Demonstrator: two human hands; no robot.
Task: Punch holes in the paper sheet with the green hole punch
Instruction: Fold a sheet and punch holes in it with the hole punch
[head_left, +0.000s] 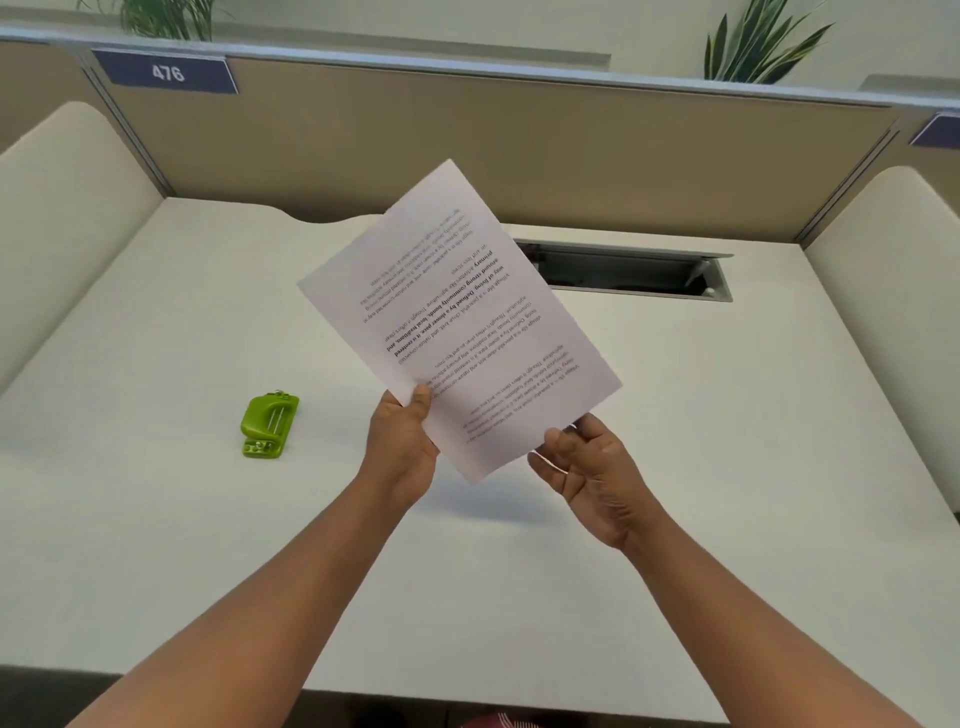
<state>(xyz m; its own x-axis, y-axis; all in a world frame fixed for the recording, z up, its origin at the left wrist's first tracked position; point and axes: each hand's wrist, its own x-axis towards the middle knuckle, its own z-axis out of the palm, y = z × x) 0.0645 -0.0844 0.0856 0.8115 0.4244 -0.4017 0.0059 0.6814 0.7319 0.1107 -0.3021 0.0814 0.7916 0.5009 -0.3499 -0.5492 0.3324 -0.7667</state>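
Office cubicle — my white desk (156, 519), walled by a beige partition (519, 140) bearing number plate 476 (167, 73), cream side screens (67, 171) flanking it; cable hatch (628, 273) at its far edge, green hole punch (270, 426) toward its left edge, plants (763, 47) behind the partition.

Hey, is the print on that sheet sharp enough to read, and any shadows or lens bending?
Head view: print on the paper sheet is upside down and soft, bold lines clearest; faint shadow on the desk under it; partition rail bows, wide-angle distortion.
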